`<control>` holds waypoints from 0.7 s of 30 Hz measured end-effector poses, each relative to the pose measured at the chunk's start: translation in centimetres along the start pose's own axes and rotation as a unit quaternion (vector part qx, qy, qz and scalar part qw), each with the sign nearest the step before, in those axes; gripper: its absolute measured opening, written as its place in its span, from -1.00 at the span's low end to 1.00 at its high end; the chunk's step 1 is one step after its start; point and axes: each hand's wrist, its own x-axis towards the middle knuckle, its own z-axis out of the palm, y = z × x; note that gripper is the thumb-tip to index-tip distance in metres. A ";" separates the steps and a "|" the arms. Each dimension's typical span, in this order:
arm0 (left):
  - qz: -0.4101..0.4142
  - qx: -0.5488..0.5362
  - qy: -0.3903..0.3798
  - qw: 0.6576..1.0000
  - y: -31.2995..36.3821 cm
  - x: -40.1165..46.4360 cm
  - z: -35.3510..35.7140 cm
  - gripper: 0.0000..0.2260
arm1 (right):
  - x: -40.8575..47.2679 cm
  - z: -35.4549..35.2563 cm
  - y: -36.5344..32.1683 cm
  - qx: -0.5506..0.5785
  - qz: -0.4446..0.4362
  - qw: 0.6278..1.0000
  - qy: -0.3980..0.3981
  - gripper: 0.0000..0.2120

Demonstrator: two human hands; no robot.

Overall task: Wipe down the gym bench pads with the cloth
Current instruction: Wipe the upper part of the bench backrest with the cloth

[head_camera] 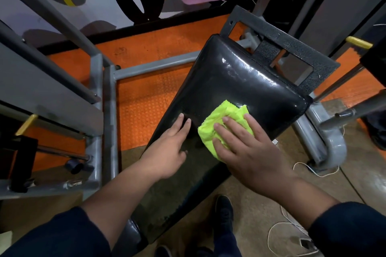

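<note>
fingers (230,129) of the right hand (246,150) spread wide and flat, pressing the yellow-green cloth (221,123) onto the black bench pad (240,81); nothing pinched. left hand (169,148) lies flat beside it, fingers straight, touching the pad and just clear of the cloth's edge.

risks, judged: cloth is bunched and only pinned by a flat palm, so a fast stroke could let it slide out or roll up. pad looks glossy and wet near the top, so the bracing hand may slip. the far end of the pad sits near the textured black metal frame (292,52); knuckles could catch there.

surroundings: orange studded floor mat (146,94), grey steel tubing (108,110), thin white cord (313,171) loose on the floor to the right, the person's dark shoe (224,210) below the pad.
</note>
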 end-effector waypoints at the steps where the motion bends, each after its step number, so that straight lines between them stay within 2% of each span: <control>1: 0.000 0.000 0.005 1.000 0.0 0.0 0.0 -0.22 | 0.3 -0.2 0.2 -0.001 0.014 1.000 0.006 -0.68; 4: -0.006 -0.001 0.008 1.000 0.0 0.1 -0.1 -0.22 | 1.7 -0.3 -0.9 0.018 0.062 0.998 0.017 -0.71; 9: -0.009 -0.002 0.001 1.000 0.3 -0.1 0.1 -0.22 | 0.2 -0.2 0.2 0.019 -0.014 1.000 0.009 -0.69; 14: -0.012 -0.001 0.016 1.000 0.3 0.1 0.0 -0.21 | 2.4 -0.5 -0.8 0.030 0.044 0.999 0.008 -0.71; 18: -0.009 -0.002 0.010 1.000 0.5 -0.2 0.2 -0.23 | 1.3 -0.2 -0.3 0.028 -0.007 1.000 0.007 -0.71; 21: -0.015 -0.012 0.025 1.000 0.5 -0.2 0.3 -0.22 | 2.0 -0.5 0.0 0.036 0.020 0.999 0.017 -0.69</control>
